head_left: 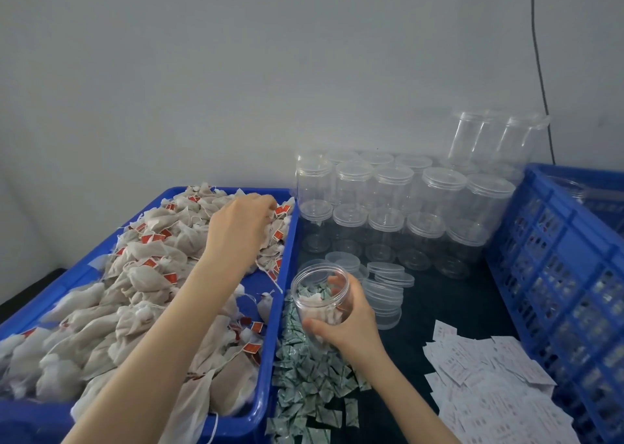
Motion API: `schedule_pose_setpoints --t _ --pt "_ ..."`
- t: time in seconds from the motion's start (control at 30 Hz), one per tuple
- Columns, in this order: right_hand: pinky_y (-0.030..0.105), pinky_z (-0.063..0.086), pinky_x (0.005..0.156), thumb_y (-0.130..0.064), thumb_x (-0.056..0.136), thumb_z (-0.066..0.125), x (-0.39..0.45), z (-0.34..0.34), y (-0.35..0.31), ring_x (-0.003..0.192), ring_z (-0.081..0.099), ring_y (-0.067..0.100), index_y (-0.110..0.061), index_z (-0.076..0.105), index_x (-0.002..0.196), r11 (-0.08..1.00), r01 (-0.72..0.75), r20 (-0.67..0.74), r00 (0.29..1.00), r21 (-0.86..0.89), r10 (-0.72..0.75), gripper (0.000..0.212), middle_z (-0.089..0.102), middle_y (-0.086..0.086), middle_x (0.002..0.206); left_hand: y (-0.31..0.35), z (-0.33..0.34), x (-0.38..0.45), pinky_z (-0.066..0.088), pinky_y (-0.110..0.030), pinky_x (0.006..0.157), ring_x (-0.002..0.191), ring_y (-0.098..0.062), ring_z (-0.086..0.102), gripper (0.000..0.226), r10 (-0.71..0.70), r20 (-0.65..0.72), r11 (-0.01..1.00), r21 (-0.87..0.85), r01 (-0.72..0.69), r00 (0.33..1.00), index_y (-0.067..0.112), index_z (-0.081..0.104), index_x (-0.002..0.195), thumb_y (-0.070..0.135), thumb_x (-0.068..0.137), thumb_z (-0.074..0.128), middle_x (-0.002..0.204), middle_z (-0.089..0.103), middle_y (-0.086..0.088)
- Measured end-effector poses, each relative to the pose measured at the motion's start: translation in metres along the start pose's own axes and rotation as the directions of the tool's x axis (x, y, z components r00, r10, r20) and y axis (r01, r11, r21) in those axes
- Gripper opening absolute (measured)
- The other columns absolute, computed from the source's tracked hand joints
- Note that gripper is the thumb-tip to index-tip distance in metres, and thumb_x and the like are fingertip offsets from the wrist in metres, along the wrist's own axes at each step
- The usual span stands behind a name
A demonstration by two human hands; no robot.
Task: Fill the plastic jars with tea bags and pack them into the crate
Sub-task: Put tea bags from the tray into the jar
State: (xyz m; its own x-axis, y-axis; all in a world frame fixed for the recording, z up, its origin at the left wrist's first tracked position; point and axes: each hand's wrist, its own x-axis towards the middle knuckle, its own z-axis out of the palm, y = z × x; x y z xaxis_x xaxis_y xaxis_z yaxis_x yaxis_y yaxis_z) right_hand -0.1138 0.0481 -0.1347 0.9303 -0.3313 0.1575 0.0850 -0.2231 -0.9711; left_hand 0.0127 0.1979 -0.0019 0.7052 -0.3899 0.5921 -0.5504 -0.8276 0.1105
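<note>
A blue tray (pixel 270 312) on the left holds a heap of beige tea bags (pixel 145 274) with red tags. My left hand (pixel 241 224) reaches into the far end of the heap, fingers curled down among the bags; what it holds is hidden. My right hand (pixel 347 322) grips an open clear plastic jar (pixel 319 295), tilted toward me, just right of the tray. The jar holds a few bags and small green packets. A blue crate (pixel 557 274) stands at the right.
Several empty clear jars (pixel 405 207) with lids stand in rows at the back, two more stacked higher. Loose lids (pixel 385 281) lie behind the held jar. Green packets (pixel 307 376) and white sachets (pixel 489 386) are spread on the dark table.
</note>
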Motion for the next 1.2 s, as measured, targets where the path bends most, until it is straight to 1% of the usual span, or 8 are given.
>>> schedule_pose_setpoints --t 0.23,0.47,0.63,0.73,0.9,0.97,1.1,1.2 --pt "0.018 0.046 0.097 -0.027 0.062 0.092 0.000 0.005 0.002 0.120 0.052 -0.003 -0.035 0.043 0.137 1.000 -0.014 0.004 1.000 0.009 0.014 0.090 0.054 -0.021 0.129 0.040 -0.026 -0.009 0.049 -0.030 0.072 0.081 -0.012 0.061 0.014 0.142 -0.125 0.908 -0.380 -0.180 0.982 0.012 0.069 0.100 0.007 0.089 0.063 0.093 0.069 0.004" --pt "0.033 0.051 0.099 -0.025 0.063 0.094 -0.003 0.005 0.005 0.118 0.059 0.007 -0.031 0.045 0.137 0.999 0.003 0.019 1.000 0.053 -0.004 0.089 0.062 -0.011 0.126 0.059 -0.029 -0.008 0.054 -0.028 0.072 0.078 -0.012 0.064 0.015 0.249 -0.290 0.824 -0.438 -0.359 0.924 0.010 0.070 0.099 0.007 0.084 0.069 0.092 0.070 0.003" --pt "0.016 0.051 0.083 -0.030 0.061 0.091 -0.004 -0.001 -0.004 0.109 0.062 0.002 -0.035 0.049 0.128 0.995 0.032 -0.019 0.999 0.096 -0.030 0.079 0.065 -0.019 0.116 0.066 -0.002 -0.016 0.050 -0.031 0.080 0.073 0.004 0.053 0.017 0.314 0.095 0.838 -0.495 -0.229 0.945 0.018 0.067 0.102 0.016 0.085 0.067 0.088 0.063 0.013" --pt "0.016 0.051 0.083 -0.036 0.056 0.089 -0.003 -0.007 -0.006 0.107 0.062 -0.001 -0.040 0.048 0.127 0.993 0.044 -0.054 0.998 0.113 -0.038 0.082 0.064 -0.016 0.118 0.065 0.010 -0.021 0.052 -0.029 0.084 0.080 0.003 0.060 0.024 0.371 0.444 0.864 -0.486 -0.129 0.816 0.027 0.065 0.108 0.038 0.088 0.063 0.096 0.067 0.014" --pt "0.014 0.051 0.083 -0.018 0.062 0.093 -0.004 -0.017 0.002 0.106 0.063 0.001 -0.038 0.050 0.126 0.994 0.053 -0.096 0.994 0.095 -0.044 0.079 0.066 -0.013 0.116 0.062 0.006 -0.010 0.047 -0.007 0.079 0.079 0.003 0.060 0.014 0.344 0.264 0.838 -0.519 -0.168 0.901 0.022 0.074 0.098 0.018 0.089 0.063 0.091 0.072 0.010" --pt "0.019 0.052 0.087 -0.026 0.059 0.093 -0.005 -0.018 0.003 0.107 0.063 0.003 -0.039 0.049 0.127 0.995 0.073 -0.105 0.992 0.064 -0.066 0.082 0.065 -0.013 0.116 0.067 0.005 -0.009 0.048 -0.008 0.077 0.077 0.000 0.063 0.015 0.406 0.319 0.836 -0.509 -0.206 0.857 0.022 0.076 0.095 0.015 0.088 0.064 0.089 0.073 0.011" --pt "0.027 0.055 0.087 -0.035 0.055 0.092 -0.006 -0.022 0.002 0.105 0.066 0.008 -0.038 0.049 0.128 0.994 0.089 -0.108 0.991 0.071 -0.081 0.085 0.067 -0.012 0.116 0.082 0.019 -0.020 0.037 -0.015 0.058 0.053 -0.004 0.048 0.023 0.524 0.584 0.845 -0.447 -0.294 0.620 0.022 0.074 0.079 0.012 0.089 0.056 0.056 0.054 0.016" --pt "0.025 0.055 0.085 -0.029 0.057 0.093 -0.006 -0.027 0.004 0.105 0.067 0.008 -0.037 0.050 0.127 0.993 0.095 -0.118 0.989 0.077 -0.085 0.083 0.068 -0.014 0.113 0.084 0.025 -0.019 0.047 -0.017 0.068 0.067 -0.005 0.059 0.018 0.520 0.542 0.819 -0.537 -0.204 0.660 0.021 0.075 0.088 0.014 0.091 0.059 0.075 0.067 0.011"
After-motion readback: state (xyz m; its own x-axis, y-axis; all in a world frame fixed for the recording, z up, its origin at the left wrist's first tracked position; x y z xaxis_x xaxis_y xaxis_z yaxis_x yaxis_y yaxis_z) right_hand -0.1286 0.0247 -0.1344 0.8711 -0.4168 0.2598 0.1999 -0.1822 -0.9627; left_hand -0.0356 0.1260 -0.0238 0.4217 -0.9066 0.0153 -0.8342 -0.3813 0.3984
